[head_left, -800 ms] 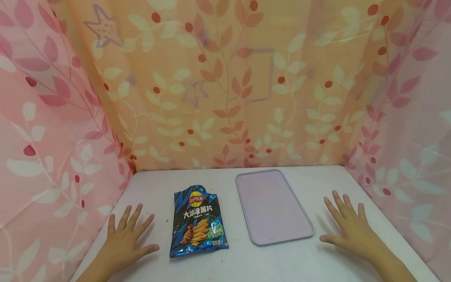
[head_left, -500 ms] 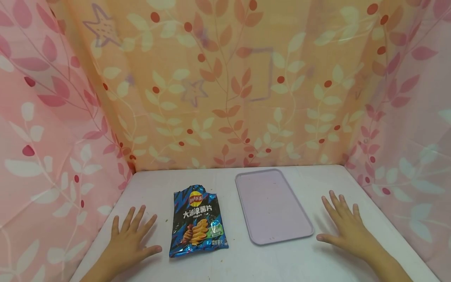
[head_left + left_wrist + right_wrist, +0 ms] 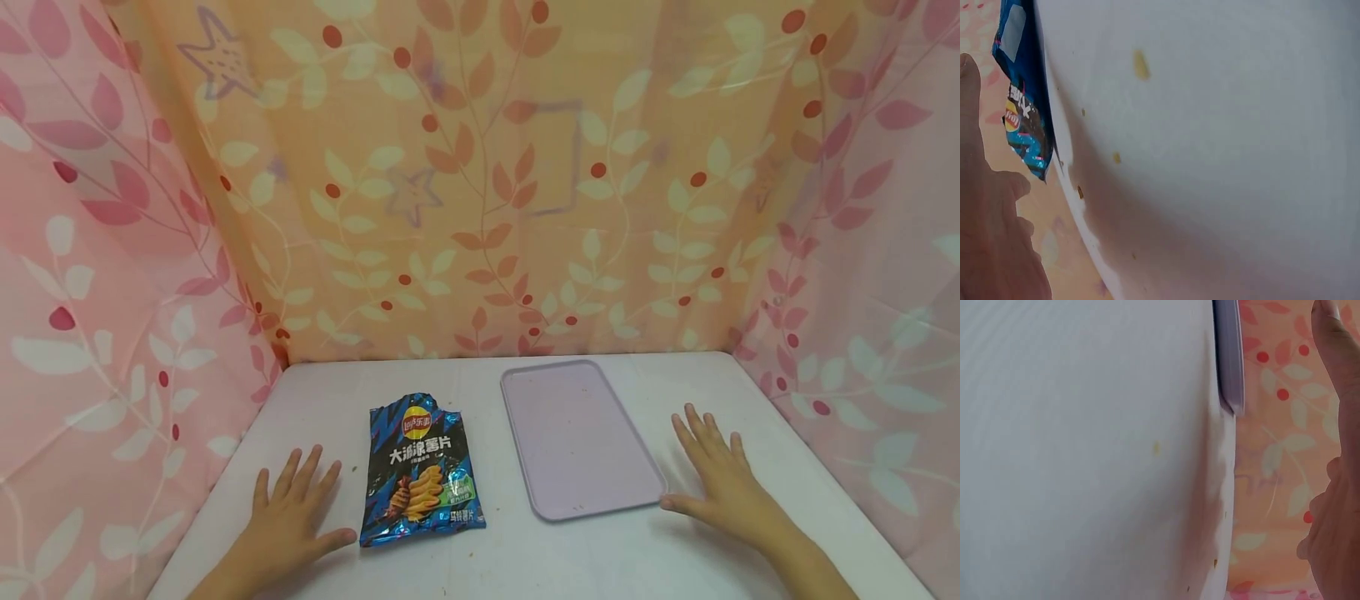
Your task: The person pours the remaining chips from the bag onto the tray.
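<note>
A blue and black chip bag (image 3: 422, 475) lies face up on the white table, its top edge uneven. To its right is a shallow light-purple tray (image 3: 583, 442), set at a slant. My left hand (image 3: 288, 521) is spread left of the bag, thumb tip close to the bag's lower left corner. My right hand (image 3: 716, 483) is spread right of the tray, its thumb tip right at the tray's lower right corner in the head view. Both hands hold nothing. In the left wrist view the bag (image 3: 1025, 119) shows beyond the thumb; the right wrist view catches the tray's edge (image 3: 1230, 359).
Small crumbs (image 3: 1140, 64) are scattered on the white table (image 3: 517, 567), and a few specks lie in the tray. Patterned curtains (image 3: 480, 183) with leaves and red dots enclose the table at the back and both sides.
Both hands have drifted inward, the left hand rightward toward the chip bag and the right hand leftward toward the tray. The bag and tray stay where they were.
</note>
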`<state>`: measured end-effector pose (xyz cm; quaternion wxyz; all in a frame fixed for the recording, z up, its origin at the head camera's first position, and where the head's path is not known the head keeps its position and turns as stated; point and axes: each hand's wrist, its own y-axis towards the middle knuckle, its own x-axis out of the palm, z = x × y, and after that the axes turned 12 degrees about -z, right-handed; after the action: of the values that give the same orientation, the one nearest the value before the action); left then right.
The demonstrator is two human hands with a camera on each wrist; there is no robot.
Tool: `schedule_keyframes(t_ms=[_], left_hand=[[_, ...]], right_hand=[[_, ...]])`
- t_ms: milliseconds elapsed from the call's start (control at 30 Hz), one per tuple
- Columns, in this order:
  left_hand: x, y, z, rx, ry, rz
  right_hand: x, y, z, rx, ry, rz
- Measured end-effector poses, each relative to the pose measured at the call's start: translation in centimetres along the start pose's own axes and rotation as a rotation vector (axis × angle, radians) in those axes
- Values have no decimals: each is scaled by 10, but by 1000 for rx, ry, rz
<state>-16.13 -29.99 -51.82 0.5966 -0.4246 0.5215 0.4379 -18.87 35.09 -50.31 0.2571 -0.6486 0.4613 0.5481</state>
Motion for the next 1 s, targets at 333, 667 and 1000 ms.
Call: schedule_keyframes(t_ms=[333, 667, 1000], left_hand=[[1, 1, 13, -10, -117, -36], [0, 12, 27, -90, -269, -191], [3, 24, 38, -155, -356, -157]], right_hand=[[6, 11, -5, -4, 75, 11], [13, 19, -6, -3, 184, 19], [19, 25, -8, -18, 310, 16]])
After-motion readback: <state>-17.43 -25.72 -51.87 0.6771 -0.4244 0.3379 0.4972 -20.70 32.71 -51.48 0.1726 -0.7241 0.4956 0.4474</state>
